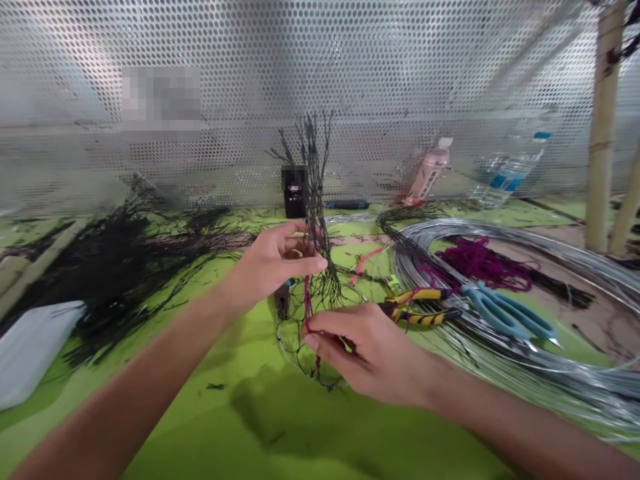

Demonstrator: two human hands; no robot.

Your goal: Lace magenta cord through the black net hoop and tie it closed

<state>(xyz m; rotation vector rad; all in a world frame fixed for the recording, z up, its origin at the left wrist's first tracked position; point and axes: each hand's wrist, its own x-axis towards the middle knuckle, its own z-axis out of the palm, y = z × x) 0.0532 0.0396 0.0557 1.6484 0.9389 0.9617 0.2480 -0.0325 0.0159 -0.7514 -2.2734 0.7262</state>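
Observation:
My left hand [283, 263] is closed, thumb and fingers pinched around an upright bundle of thin black cords [315, 193] whose ends fan out at the top. A purple cord [307, 303] runs down from there to my right hand [367, 347], which pinches it between thumb and forefinger. Below the hands lies a wire ring [285, 350] with black netting knotted across it; my right hand hides part of it. A short purple strand hangs under my right fingertips. Yellow-and-black pliers [423, 307] lie just beyond my right hand, and dark-jawed pliers [283, 300] lie below my left.
Right of my hands lies a big coil of silver wire [415, 253] with blue-handled scissors [510, 313] and purple cord [485, 263] on it. Black netting [120, 267] and a white tray-like piece [37, 350] are at left. Two bottles, one pink [427, 175], one clear [515, 170], lean on the perforated metal panel [350, 67].

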